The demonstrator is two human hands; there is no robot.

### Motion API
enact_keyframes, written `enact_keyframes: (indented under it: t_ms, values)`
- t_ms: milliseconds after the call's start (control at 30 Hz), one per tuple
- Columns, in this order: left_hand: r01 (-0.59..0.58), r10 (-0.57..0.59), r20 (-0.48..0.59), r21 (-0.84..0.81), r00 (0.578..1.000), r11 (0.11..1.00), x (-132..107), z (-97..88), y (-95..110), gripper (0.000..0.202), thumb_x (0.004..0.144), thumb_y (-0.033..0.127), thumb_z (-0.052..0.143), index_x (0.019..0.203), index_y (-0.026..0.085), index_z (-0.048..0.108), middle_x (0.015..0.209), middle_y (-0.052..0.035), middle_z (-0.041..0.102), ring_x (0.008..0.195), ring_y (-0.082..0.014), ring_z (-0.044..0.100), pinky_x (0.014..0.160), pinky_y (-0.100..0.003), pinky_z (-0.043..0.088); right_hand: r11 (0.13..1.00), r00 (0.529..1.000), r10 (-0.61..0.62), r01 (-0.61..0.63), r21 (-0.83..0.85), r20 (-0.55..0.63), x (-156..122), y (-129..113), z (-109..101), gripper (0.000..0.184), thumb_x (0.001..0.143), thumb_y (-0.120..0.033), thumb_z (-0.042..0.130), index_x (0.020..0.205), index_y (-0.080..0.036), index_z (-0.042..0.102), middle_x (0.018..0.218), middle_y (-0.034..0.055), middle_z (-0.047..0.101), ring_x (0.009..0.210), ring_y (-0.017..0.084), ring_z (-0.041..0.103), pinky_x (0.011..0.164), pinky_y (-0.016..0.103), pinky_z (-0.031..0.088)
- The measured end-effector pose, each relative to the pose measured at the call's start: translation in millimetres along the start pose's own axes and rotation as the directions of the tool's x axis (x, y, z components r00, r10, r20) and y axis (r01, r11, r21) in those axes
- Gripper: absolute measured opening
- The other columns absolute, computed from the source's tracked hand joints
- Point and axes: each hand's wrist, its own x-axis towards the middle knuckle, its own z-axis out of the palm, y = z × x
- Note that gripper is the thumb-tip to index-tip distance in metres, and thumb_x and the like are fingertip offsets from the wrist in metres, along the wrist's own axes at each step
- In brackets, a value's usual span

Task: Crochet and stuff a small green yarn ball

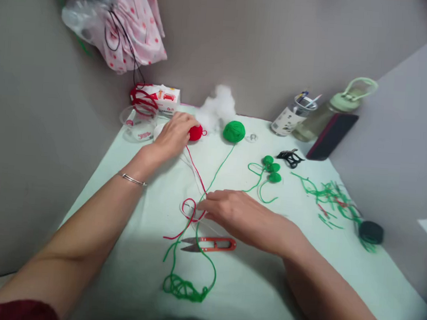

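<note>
My left hand (pixel 176 132) reaches to the back of the table, fingers curled over a red yarn ball (pixel 195 133). Beside that hand, partly covered, sits a white ball (pixel 158 131). Near the table's middle, my right hand (pixel 224 208) has its fingers closed at the crossing red yarn (pixel 198 172), white and green strands; the exact grip is hidden. Loops of red and white yarn lie left of its fingertips. Just below are orange thread snips (pixel 217 244), with green yarn across them. A green yarn tangle (pixel 186 288) lies nearest me, and a green yarn ball (pixel 234 131) at the back.
White stuffing (pixel 217 106) rests against the back wall beside a box (pixel 166 98) and clear plastic tub (pixel 138 128). Rightward are small green balls (pixel 272 167), a black claw clip (pixel 290 158), pen cup (pixel 292 116), bottle (pixel 322 116), phone (pixel 332 136) and yarn scraps (pixel 330 197).
</note>
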Motion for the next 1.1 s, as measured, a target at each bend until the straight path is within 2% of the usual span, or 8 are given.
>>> enact_keyframes:
  t_ms: [267,433,533,700,833,933,1000,1100]
  values:
    - [0.024,0.037,0.121,-0.466,0.992,0.884,-12.2,-29.1,54.5,0.016,0.092,0.025,0.06,0.099,0.017,0.071,0.099,-0.0053,0.075,0.089,-0.0196,0.067,0.084,-0.033,0.052,0.945,0.962,0.178,-0.226,-0.239,-0.205,39.0,58.0,30.1,0.024,0.098,-0.004,0.045,0.103,-0.017,0.065,0.111,0.0108,0.067,0.077,0.017,0.061,0.065,0.03,0.033]
    - [0.104,0.067,0.287,-0.541,0.956,0.835,-17.2,-14.9,69.9,0.022,0.094,0.04,0.065,0.093,0.019,0.066,0.1,-0.0059,0.072,0.094,-0.0214,0.068,0.082,-0.033,0.052,0.965,0.899,0.246,-0.192,0.179,-0.362,28.8,67.5,21.4,0.017,0.098,-0.01,0.045,0.1,-0.021,0.058,0.084,0.0017,0.069,0.068,0.014,0.062,0.066,0.027,0.04]
    - [0.248,0.125,0.455,-0.672,0.882,0.698,-18.1,-13.5,69.9,0.031,0.093,0.051,0.066,0.099,0.02,0.069,0.095,-0.0085,0.077,0.092,-0.0252,0.073,0.078,-0.035,0.055,0.852,0.738,0.353,0.002,0.523,-0.576,18.8,76.4,6.1,0.005,0.099,-0.024,0.052,0.098,-0.023,0.057,0.08,-0.0005,0.07,0.072,0.015,0.068,0.073,0.029,0.051]
    - [0.451,0.564,0.64,-0.768,0.521,0.454,-25.4,-38.5,79.0,0.031,0.097,0.048,0.064,0.111,0.022,0.076,0.072,-0.007,0.075,0.092,-0.0309,0.079,0.086,-0.042,0.059,0.797,0.311,0.595,-0.107,0.595,-0.741,5.8,126.5,-3.6,0.005,0.088,-0.021,0.052,0.091,-0.023,0.054,0.071,-0.0017,0.065,0.063,0.016,0.063,0.068,0.032,0.052]
    - [0.341,0.429,0.374,-0.927,0.822,0.155,-31.3,-50.3,94.6,0.023,0.098,0.039,0.066,0.098,0.02,0.079,0.074,-0.0051,0.074,0.094,-0.0273,0.079,0.094,-0.039,0.058,0.738,0.187,0.575,-0.538,0.407,-0.797,-9.3,138.3,-12.0,0.014,0.084,-0.019,0.055,0.094,-0.021,0.064,0.103,0.0094,0.073,0.076,0.021,0.065,0.076,0.039,0.049]
    - [0.197,0.09,0.189,-0.975,0.978,-0.1,-28.9,-44.3,104.3,0.021,0.099,0.031,0.065,0.087,0.017,0.076,0.075,-0.0016,0.072,0.094,-0.0217,0.079,0.098,-0.034,0.057,0.82,0.319,0.567,-0.308,0.483,-0.76,-15.9,104.1,-25.9,0.011,0.088,-0.027,0.057,0.087,-0.021,0.066,0.089,0.007,0.073,0.069,0.018,0.063,0.069,0.034,0.049]
    - [0.147,-0.093,0.171,-0.964,0.981,-0.222,-25.3,-37.0,108.3,0.022,0.1,0.025,0.062,0.085,0.016,0.075,0.074,-0.0001,0.071,0.092,-0.0187,0.078,0.105,-0.035,0.055,0.765,0.576,0.553,-0.064,0.641,-0.602,-15.5,73.3,-32.1,0.021,0.092,-0.039,0.061,0.089,-0.02,0.069,0.079,0.0046,0.073,0.061,0.015,0.059,0.061,0.03,0.047]
    - [0.086,-0.278,0.167,-0.956,0.946,-0.282,-22.6,-24.6,113.7,0.024,0.101,0.02,0.059,0.084,0.015,0.075,0.076,-0.0011,0.073,0.096,-0.0176,0.077,0.108,-0.035,0.053,0.691,0.653,0.506,0.083,0.718,-0.563,-6.7,38.8,-30.1,0.029,0.094,-0.047,0.063,0.099,-0.019,0.071,0.084,0.0033,0.073,0.06,0.012,0.058,0.06,0.028,0.048]
